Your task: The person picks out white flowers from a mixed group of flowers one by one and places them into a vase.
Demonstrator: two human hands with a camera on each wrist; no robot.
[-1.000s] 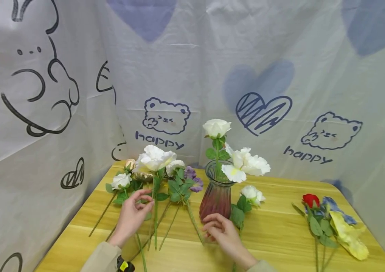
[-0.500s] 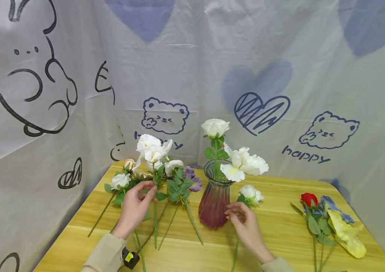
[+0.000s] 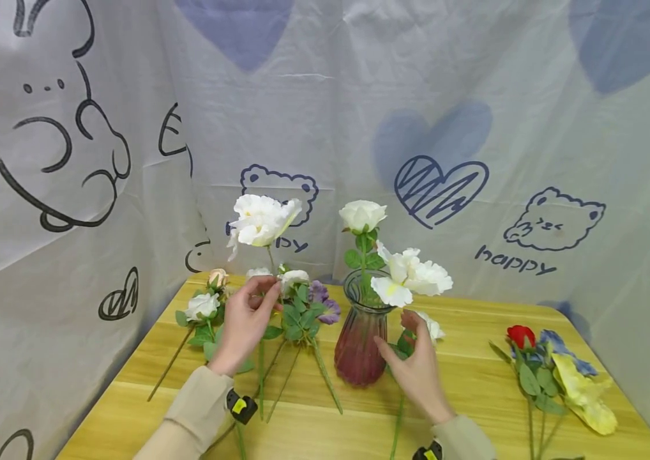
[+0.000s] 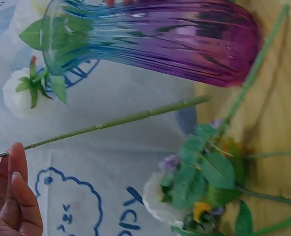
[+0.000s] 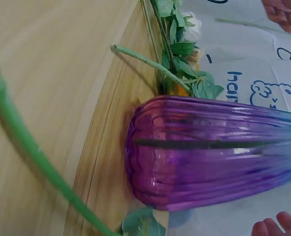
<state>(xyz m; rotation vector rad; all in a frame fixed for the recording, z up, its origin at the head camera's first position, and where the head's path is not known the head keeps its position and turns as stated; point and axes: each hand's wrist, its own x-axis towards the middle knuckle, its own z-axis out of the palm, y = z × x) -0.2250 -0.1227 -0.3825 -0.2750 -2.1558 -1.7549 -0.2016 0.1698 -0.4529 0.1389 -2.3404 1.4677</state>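
Observation:
My left hand [image 3: 247,322] pinches the thin stem of a white ruffled flower [image 3: 262,220], raised over the left side of the table. In the left wrist view, the bare lower stem [image 4: 115,122] slants from the fingertips, its cut end near the vase base. A ribbed glass vase [image 3: 362,348], bluish at the neck and purple-pink below, stands upright at centre. It holds a tall white rose [image 3: 362,216] and a white ruffled flower [image 3: 417,276] leaning right over the rim. My right hand [image 3: 417,367] is beside the vase, fingers spread, thumb tip at its side.
Left of the vase lie several stems with white roses [image 3: 202,306], leaves and a purple flower [image 3: 325,303]. Another white rose [image 3: 433,327] lies behind my right hand. A red rose [image 3: 520,337], blue flower [image 3: 560,351] and yellow flower [image 3: 583,393] lie far right.
My left hand has risen, lifting the white ruffled flower above the pile. My right hand has moved right and up from the front of the vase to its right side, its fingers spreading.

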